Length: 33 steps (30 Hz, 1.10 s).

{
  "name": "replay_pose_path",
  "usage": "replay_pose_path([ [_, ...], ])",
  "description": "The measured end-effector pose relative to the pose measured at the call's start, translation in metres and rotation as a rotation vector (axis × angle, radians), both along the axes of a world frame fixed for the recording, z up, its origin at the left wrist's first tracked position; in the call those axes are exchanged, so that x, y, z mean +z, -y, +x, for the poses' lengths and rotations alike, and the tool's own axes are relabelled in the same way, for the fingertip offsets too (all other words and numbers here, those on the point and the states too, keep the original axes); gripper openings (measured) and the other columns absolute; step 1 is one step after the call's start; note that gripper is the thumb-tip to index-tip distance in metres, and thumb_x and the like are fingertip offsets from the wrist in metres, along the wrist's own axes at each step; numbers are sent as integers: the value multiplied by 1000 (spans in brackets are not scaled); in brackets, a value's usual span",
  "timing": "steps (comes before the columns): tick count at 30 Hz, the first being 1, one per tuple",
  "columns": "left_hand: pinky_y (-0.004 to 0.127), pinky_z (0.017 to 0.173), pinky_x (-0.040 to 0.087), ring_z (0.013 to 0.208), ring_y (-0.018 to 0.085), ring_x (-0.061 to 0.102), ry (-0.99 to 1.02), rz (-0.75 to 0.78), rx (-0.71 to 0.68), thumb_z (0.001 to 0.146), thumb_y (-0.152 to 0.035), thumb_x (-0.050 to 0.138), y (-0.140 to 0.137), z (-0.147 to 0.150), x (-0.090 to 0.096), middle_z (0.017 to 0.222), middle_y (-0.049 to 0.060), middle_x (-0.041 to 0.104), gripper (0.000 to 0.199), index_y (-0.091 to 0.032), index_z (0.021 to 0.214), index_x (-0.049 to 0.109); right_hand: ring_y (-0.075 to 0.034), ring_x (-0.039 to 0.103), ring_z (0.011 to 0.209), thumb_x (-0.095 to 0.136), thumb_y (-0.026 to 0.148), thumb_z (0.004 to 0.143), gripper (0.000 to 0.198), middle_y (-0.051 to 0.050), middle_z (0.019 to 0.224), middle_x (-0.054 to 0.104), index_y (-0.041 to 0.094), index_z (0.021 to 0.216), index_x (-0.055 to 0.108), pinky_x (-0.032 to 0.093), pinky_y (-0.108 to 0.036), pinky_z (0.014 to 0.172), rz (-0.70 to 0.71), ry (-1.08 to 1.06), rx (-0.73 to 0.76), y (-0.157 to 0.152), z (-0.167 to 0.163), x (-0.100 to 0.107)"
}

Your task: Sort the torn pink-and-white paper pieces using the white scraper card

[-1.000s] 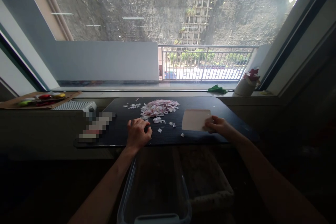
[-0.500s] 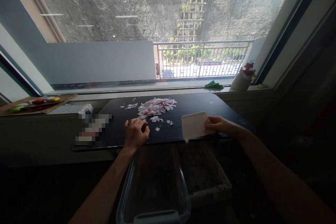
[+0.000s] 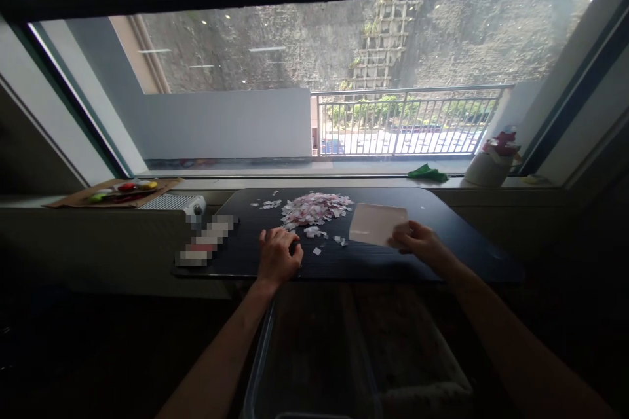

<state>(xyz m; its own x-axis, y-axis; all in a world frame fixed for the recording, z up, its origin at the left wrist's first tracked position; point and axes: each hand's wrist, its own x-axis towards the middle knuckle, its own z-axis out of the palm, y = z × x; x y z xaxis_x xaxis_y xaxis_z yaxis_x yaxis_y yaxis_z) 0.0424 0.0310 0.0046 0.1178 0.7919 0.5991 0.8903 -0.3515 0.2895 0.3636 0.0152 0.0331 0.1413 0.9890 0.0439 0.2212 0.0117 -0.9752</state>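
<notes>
My right hand (image 3: pixel 417 242) grips a pale, flat rectangular card (image 3: pixel 377 222) by its right edge, above the dark table (image 3: pixel 417 203). The card's left edge is close to a heap of small white and pinkish paper scraps (image 3: pixel 314 209). Several loose scraps (image 3: pixel 340 240) lie in front of the heap. Just left of these, my left hand (image 3: pixel 280 255) is at the tabletop with its fingers loosely bent and a gap between thumb and forefinger. I see nothing held in it, though the palm side is hidden.
Below the table's front edge stand a clear plastic bin (image 3: pixel 260 366) and, to its right, a second box (image 3: pixel 432 393). A blurred-out item (image 3: pixel 206 242) lies on the left of the table. The windowsill bears a green cloth (image 3: pixel 427 173) and a white pot (image 3: pixel 486 167).
My right hand has moved the card away from the table's front edge, nearer the heap. A scrap at the card's lower edge no longer shows there. The view has shifted; my left hand stays put.
</notes>
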Motion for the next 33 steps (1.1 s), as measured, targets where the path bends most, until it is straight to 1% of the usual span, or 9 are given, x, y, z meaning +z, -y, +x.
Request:
replay_pose_path([
  [2, 53, 105, 27, 106, 27, 56, 9, -1, -4, 75, -23, 54, 0, 0, 0, 91, 6, 69, 12, -23, 81, 64, -15, 65, 64, 72, 27, 63, 22, 0, 73, 67, 19, 79, 60, 53, -22, 50, 24, 12, -6, -6, -12, -6],
  [5, 53, 106, 26, 106, 27, 56, 24, -4, -10, 75, -23, 53, 0, 1, -1, 91, 5, 69, 12, -24, 81, 64, -15, 63, 59, 72, 27, 61, 20, 1, 66, 65, 19, 74, 60, 52, -22, 44, 45, 30, -5, -2, -20, -9],
  [11, 53, 107, 24, 106, 27, 55, 40, -12, -15, 75, -23, 53, 1, 2, -1, 92, 5, 68, 13, -23, 82, 65, -14, 65, 64, 67, 29, 67, 18, -1, 72, 67, 19, 81, 61, 54, -21, 48, 95, 65, -77, 2, -19, -2],
  [15, 54, 107, 24, 107, 27, 55, 42, -13, -13, 75, -23, 53, 1, 1, -2, 91, 5, 69, 12, -23, 81, 64, -15, 65, 63, 67, 26, 66, 14, -1, 72, 66, 19, 76, 60, 55, -22, 47, 83, 115, -97, -7, -21, -1],
  [20, 54, 108, 23, 107, 27, 55, 38, -18, -17, 76, -23, 53, 1, 2, -1, 93, 5, 68, 12, -24, 82, 64, -14, 61, 60, 66, 26, 66, 12, 0, 68, 62, 20, 74, 59, 52, -20, 43, 83, 199, -124, 0, -16, 5],
  [24, 55, 107, 24, 107, 28, 55, 37, -19, -25, 76, -23, 53, 2, 1, 1, 92, 5, 69, 13, -24, 82, 64, -15, 62, 61, 64, 27, 69, 10, -1, 70, 64, 20, 73, 57, 55, -24, 49, 91, 258, -81, -1, -31, 12],
  [27, 55, 106, 25, 106, 28, 55, 35, -19, -22, 76, -23, 53, 2, 1, 1, 91, 5, 69, 12, -24, 81, 64, -15, 61, 59, 62, 26, 70, 9, 0, 68, 63, 20, 73, 56, 52, -24, 48, 90, 328, -74, -4, -39, 13],
  [30, 54, 107, 24, 107, 27, 55, 34, -24, -17, 76, -23, 53, 2, 1, 1, 93, 5, 69, 12, -24, 82, 64, -14, 58, 56, 65, 26, 67, 10, 0, 64, 61, 21, 72, 57, 49, -24, 47, 72, 417, -97, 6, -29, 18],
  [33, 53, 108, 22, 109, 27, 54, 32, -31, -19, 76, -24, 52, 2, 2, 1, 94, 6, 69, 13, -24, 82, 64, -17, 58, 58, 64, 29, 68, 12, -2, 66, 60, 22, 72, 57, 48, -26, 49, 73, 482, -137, 16, -15, 26],
])
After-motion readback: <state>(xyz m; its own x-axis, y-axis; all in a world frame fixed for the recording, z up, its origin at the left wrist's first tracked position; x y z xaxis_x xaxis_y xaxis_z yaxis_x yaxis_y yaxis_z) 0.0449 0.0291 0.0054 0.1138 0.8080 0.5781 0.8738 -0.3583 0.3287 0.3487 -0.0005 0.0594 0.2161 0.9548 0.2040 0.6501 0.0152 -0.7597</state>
